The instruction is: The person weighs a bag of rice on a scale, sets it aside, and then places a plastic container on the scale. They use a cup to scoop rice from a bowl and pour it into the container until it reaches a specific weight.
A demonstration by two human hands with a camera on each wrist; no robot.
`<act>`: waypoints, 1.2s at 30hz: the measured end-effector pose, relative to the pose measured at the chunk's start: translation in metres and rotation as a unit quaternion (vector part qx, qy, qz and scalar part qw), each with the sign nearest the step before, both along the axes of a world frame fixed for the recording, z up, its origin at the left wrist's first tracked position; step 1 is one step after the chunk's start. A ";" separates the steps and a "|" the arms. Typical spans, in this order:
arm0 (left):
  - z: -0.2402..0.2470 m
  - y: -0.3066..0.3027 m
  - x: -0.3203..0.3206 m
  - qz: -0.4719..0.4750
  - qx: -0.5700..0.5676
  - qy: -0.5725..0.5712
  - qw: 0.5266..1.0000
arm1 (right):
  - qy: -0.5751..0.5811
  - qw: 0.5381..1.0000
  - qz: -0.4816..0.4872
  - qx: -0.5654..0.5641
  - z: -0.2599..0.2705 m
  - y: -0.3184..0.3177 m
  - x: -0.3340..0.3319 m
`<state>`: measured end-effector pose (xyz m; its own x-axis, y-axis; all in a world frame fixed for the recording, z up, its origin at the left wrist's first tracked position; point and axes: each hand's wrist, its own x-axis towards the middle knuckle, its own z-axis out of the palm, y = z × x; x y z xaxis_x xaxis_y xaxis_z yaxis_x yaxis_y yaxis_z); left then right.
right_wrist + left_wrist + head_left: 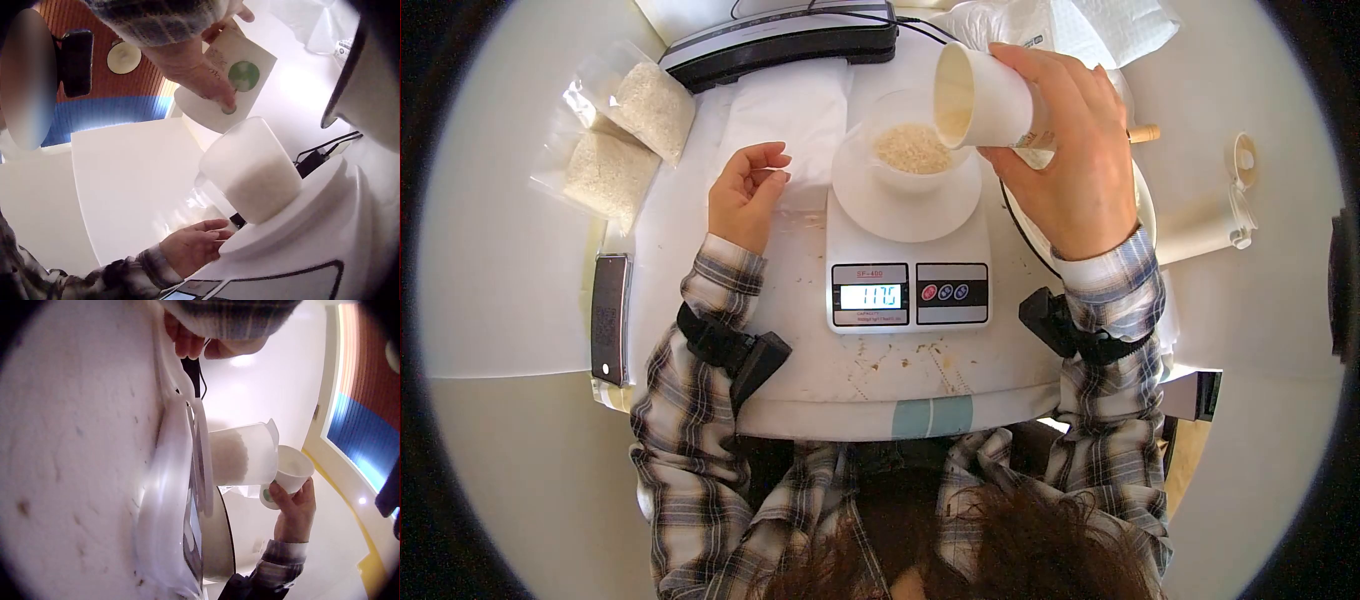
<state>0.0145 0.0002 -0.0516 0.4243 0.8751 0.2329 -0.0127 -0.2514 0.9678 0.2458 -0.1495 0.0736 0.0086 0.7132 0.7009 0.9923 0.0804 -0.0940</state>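
In the head view my right hand grips a white paper cup, tilted with its mouth facing left. The cup's rim is right at a clear plastic measuring cup partly filled with rice. That measuring cup stands upright on the round platform of a white kitchen scale, whose lit display appears to read 117.5. A green round mark shows on the paper cup in the right wrist view. Left of the scale, my left hand holds nothing, its fingers loosely curled over flat white bags.
Two clear bags of rice lie at the left, above a phone. A black-and-silver sealing machine with a cable stands at the back. Right of the scale, a large round bowl sits partly behind my right hand. Dark specks dot the table's front.
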 end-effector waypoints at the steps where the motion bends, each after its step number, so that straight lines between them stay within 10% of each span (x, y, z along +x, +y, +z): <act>1: 0.000 0.000 0.000 0.000 0.002 0.001 1.000 | 0.000 1.000 0.000 0.000 -0.001 0.000 0.000; 36: -0.002 0.003 -0.003 -0.007 0.010 0.034 0.999 | -0.001 1.000 0.009 -0.008 -0.003 0.002 -0.002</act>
<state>0.0119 0.0031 -0.0538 0.4520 0.8644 0.2205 0.0486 -0.2706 0.9615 0.2435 -0.1477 0.0705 -0.0069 0.7247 0.6890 0.9909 0.0976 -0.0927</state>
